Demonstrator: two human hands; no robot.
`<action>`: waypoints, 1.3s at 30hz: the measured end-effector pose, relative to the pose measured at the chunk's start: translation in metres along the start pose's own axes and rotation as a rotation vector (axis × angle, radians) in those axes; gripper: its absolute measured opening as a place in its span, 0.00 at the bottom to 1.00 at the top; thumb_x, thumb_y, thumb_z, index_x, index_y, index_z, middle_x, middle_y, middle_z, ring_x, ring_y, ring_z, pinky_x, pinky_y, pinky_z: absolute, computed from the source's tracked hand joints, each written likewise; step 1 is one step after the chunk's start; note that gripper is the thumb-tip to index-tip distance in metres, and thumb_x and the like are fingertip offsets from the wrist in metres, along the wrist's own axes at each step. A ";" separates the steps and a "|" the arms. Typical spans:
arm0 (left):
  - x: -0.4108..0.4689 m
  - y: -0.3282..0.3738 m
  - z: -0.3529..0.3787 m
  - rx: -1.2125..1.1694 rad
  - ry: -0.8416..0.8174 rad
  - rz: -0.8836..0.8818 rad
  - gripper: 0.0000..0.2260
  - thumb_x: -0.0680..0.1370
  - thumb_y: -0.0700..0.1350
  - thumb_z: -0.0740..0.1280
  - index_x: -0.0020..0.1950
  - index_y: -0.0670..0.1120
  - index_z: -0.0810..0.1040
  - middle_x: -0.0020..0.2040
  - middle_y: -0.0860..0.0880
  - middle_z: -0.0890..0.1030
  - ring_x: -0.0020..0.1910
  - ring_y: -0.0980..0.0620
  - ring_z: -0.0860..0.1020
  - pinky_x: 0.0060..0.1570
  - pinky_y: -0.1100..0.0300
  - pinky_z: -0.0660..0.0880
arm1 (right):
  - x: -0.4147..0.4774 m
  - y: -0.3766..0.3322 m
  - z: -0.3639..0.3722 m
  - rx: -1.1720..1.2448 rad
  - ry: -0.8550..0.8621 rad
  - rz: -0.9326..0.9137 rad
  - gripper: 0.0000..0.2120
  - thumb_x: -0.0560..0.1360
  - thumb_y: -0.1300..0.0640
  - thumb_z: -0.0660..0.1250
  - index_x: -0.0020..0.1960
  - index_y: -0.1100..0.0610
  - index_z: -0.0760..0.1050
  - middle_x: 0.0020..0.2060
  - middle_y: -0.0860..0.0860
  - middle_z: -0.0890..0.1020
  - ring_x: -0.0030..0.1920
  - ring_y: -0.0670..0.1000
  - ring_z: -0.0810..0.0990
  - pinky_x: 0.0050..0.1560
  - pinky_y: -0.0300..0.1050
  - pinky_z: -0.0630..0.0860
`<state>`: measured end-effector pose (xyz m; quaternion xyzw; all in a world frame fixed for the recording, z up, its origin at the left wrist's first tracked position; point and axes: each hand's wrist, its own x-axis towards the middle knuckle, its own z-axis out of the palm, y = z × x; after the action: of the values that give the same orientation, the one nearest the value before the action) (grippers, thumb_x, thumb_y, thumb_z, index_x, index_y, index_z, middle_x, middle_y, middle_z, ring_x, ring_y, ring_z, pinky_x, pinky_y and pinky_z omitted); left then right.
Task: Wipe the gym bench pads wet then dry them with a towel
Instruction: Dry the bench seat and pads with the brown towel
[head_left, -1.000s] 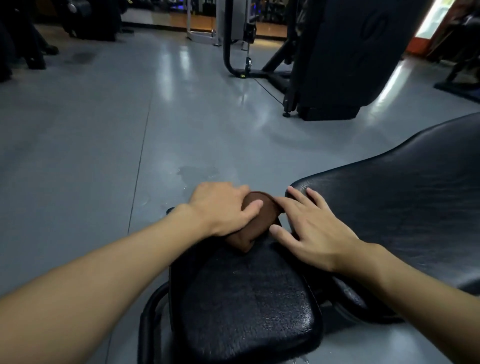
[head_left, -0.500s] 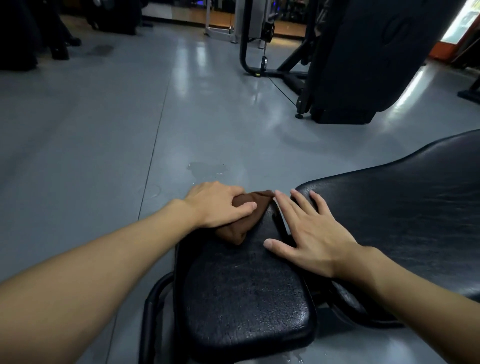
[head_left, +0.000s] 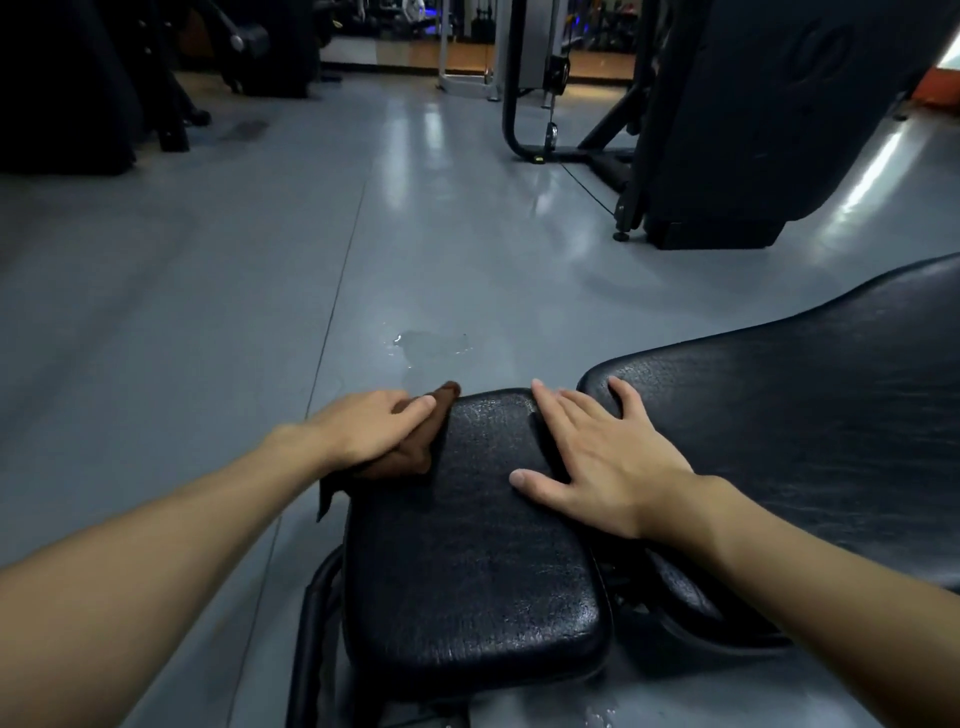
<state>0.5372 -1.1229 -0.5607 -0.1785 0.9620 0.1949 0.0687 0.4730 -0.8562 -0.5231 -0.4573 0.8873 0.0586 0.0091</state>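
Note:
A small black seat pad lies in front of me, and a larger black back pad rises to its right. My left hand presses a brown cloth against the seat pad's far left edge; most of the cloth is hidden under the palm. My right hand rests flat with fingers spread across the gap between the two pads, holding nothing. The seat pad surface glistens.
A small puddle lies on the grey floor just beyond the seat pad. A black cable machine stands at the back right. Dark equipment fills the far left. The bench's black frame tube runs below the seat's left side.
My left hand has slid the brown cloth leftward from the seat pad's far end to its left edge. My right hand stayed flat on the pads. My view has tilted up slightly.

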 end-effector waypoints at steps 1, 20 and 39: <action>-0.006 -0.005 0.006 -0.088 0.045 -0.050 0.32 0.70 0.74 0.45 0.48 0.53 0.76 0.49 0.49 0.82 0.48 0.46 0.79 0.53 0.51 0.75 | 0.000 -0.001 0.000 -0.021 -0.002 -0.002 0.44 0.74 0.27 0.38 0.81 0.54 0.41 0.80 0.51 0.54 0.79 0.49 0.49 0.76 0.64 0.40; -0.075 0.013 0.034 -0.419 0.217 -0.491 0.27 0.77 0.63 0.50 0.65 0.48 0.74 0.63 0.42 0.79 0.59 0.40 0.76 0.61 0.49 0.72 | 0.005 -0.006 0.005 -0.104 -0.008 -0.015 0.42 0.71 0.30 0.28 0.80 0.47 0.49 0.79 0.56 0.56 0.75 0.52 0.62 0.75 0.61 0.46; -0.221 0.038 0.097 0.080 0.296 0.106 0.42 0.71 0.73 0.52 0.79 0.53 0.52 0.79 0.45 0.43 0.78 0.42 0.43 0.75 0.42 0.48 | -0.011 -0.003 0.005 0.007 0.037 -0.069 0.33 0.79 0.35 0.43 0.79 0.50 0.56 0.78 0.55 0.59 0.76 0.54 0.62 0.76 0.58 0.46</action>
<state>0.7343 -0.9817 -0.5919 -0.1514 0.9766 0.1315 -0.0773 0.4820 -0.8486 -0.5276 -0.4884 0.8714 0.0466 -0.0037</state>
